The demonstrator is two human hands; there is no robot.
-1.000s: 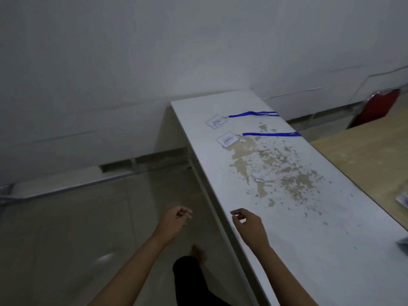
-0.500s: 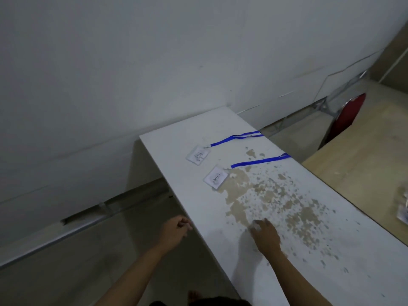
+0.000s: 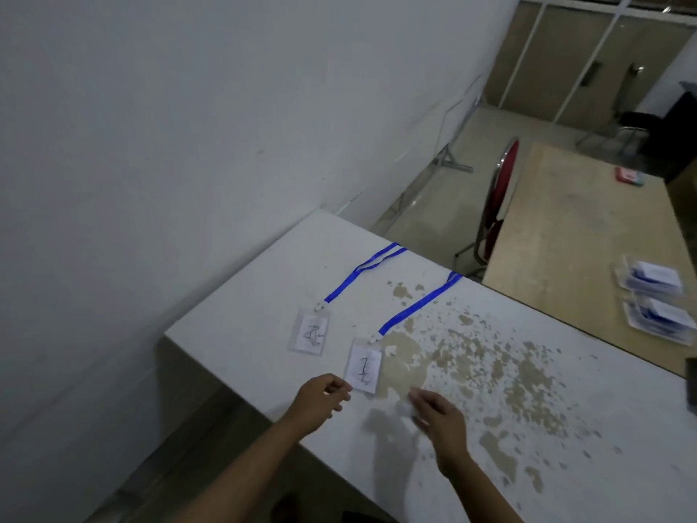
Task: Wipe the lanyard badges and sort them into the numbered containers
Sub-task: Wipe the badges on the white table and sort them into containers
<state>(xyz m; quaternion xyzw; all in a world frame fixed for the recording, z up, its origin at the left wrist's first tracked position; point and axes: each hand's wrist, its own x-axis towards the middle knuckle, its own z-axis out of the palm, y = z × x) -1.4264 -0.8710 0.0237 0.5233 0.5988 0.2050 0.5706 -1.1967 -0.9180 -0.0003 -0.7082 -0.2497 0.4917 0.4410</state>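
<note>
Two clear badges on blue lanyards lie near the far left end of the white table (image 3: 234, 334). The farther badge (image 3: 310, 334) carries a scrawled mark and the nearer badge (image 3: 363, 369) a "1". My left hand (image 3: 320, 400) hovers at the table's edge with loosely curled fingers, its fingertips just short of the nearer badge's lower left corner. My right hand (image 3: 439, 417) rests on the table right of that badge, fingers over a small white wipe (image 3: 405, 407), which is blurred.
Brown patches of peeled paint (image 3: 490, 371) cover the table's middle. A wooden table (image 3: 565, 239) adjoins on the right with two clear containers (image 3: 656, 300) holding badges. A red chair (image 3: 498, 205) stands behind, and a white wall runs on the left.
My right hand reached the white wipe on the peeled patch and brought it left toward the nearer badge. My left hand came up over the table edge. The view swung right.
</note>
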